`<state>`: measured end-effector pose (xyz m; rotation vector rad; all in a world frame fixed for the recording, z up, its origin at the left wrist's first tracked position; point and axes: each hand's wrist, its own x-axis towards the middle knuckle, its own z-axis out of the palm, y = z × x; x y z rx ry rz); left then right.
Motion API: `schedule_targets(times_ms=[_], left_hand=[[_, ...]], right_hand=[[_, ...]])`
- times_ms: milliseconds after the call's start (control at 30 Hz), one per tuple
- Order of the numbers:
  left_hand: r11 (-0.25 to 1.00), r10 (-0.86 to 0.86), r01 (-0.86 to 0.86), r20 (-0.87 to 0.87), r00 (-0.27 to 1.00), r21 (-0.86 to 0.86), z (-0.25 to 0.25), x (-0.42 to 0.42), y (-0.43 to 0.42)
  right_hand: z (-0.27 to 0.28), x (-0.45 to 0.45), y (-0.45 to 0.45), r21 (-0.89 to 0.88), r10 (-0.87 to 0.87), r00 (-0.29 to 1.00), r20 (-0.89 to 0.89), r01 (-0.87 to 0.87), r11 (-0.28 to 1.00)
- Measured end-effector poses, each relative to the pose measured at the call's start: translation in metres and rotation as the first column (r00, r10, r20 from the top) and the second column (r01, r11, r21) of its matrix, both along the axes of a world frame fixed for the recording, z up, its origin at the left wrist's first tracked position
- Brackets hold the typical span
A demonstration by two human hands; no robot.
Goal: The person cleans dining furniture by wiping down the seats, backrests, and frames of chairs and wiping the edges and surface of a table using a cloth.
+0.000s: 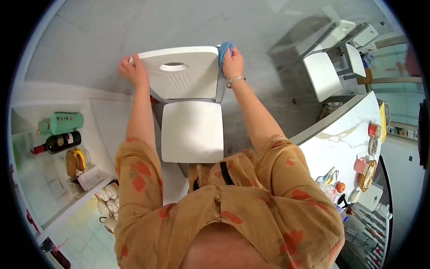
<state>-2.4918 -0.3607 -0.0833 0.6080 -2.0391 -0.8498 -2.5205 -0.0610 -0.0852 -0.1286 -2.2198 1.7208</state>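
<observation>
In front of me stands a white chair (192, 132), its slotted backrest (179, 80) on the far side of the seat. My left hand (134, 71) grips the left top corner of the backrest, fingers curled over the edge. At the opposite corner, my right hand (233, 64) holds a blue cloth (224, 53) bunched against the side of the backrest. Part of the cloth is hidden under the fingers. A bracelet sits on my right wrist.
Two more white chairs (322, 76) stand at the right, by a marble-topped table (342, 130) bearing a pink mug (360, 165), jars and a basket. To the left, a shelf holds a wine bottle (62, 141), a green box (67, 123) and several white cups (104, 207).
</observation>
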Motion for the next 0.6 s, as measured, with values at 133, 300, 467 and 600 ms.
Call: schedule_targets(times_ms=[133, 300, 467, 600], left_hand=[[0.994, -0.038, 0.027, 0.101, 0.994, 0.110, 0.007, -0.006, -0.004], [0.999, -0.021, 0.026, 0.233, 0.972, -0.018, -0.031, -0.037, -0.054], [0.767, 0.072, -0.090, 0.055, 0.996, 0.635, 0.028, -0.036, 0.000], [0.734, 0.142, -0.091, -0.021, 0.990, 0.673, 0.033, -0.016, 0.013]], right_hand=[[-0.014, -0.014, -0.001, 0.001, 0.083, 0.994, 0.070, -0.083, 0.997], [-0.012, -0.040, 0.000, -0.134, 0.194, 0.975, 0.107, -0.179, 0.975], [0.005, -0.013, 0.013, -0.182, 0.284, 0.955, 0.086, -0.265, 0.947], [-0.005, 0.012, 0.016, -0.210, 0.320, 0.936, 0.145, -0.287, 0.935]])
